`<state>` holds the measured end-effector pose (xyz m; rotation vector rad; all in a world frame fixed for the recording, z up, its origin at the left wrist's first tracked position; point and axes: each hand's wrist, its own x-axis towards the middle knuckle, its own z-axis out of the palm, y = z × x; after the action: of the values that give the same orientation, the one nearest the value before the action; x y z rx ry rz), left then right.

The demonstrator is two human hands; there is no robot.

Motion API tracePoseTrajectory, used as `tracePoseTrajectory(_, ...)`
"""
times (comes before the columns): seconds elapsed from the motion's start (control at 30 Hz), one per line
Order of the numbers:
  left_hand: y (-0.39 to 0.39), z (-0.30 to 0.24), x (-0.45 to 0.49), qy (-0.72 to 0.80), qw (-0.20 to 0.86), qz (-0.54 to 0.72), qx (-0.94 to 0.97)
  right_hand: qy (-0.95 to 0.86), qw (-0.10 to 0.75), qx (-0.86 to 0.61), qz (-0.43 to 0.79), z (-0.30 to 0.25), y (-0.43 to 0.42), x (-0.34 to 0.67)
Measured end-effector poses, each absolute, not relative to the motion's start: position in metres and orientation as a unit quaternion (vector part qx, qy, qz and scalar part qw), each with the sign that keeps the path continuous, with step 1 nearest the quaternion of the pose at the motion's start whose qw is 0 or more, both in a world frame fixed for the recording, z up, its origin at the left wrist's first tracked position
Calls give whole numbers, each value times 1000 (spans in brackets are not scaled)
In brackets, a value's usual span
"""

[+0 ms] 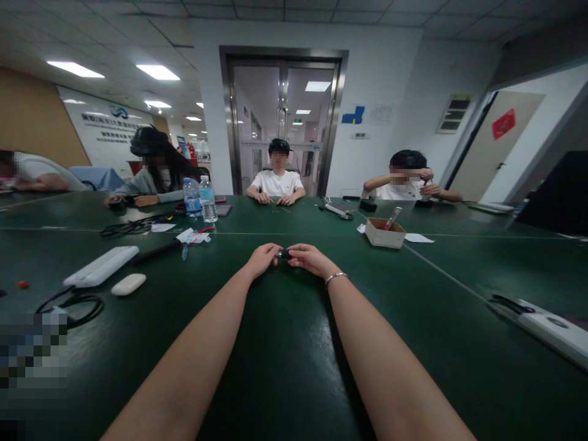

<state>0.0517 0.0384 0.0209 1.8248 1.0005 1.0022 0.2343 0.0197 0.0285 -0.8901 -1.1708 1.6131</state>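
My left hand (pixel 264 258) and my right hand (pixel 311 260) meet above the green tabletop (pixel 285 343), straight ahead of me. Between their fingertips is a small black object with a silver end (pixel 285 254). The fingers of my left hand are closed at its silver end, while those of my right hand pinch the black part. Much of the object is hidden by the fingers, and its kind is too small to tell. A silver bracelet (pixel 335 278) circles my right wrist.
To the left lie a white power strip (pixel 101 266), a white oval case (pixel 129 284) and black cables (pixel 133 225). Two water bottles (pixel 208 202) stand beyond. A small box (pixel 384 236) holds a red-and-clear tube. Several people sit around the table; another white strip (pixel 558 327) lies right.
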Motion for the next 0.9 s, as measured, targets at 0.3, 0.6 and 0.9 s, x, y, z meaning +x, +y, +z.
tracePoseTrajectory(0.3,38,22,52,389,416,421,706,-477,461,-364,654,29,20,234)
tracePoseTrajectory(0.6,43,16,51,387,405,415,717,-482,456,-364,654,28,21,235)
tracePoseTrajectory(0.9,42,17,52,399,395,399,725,-485,456,-362,652,27,21,235)
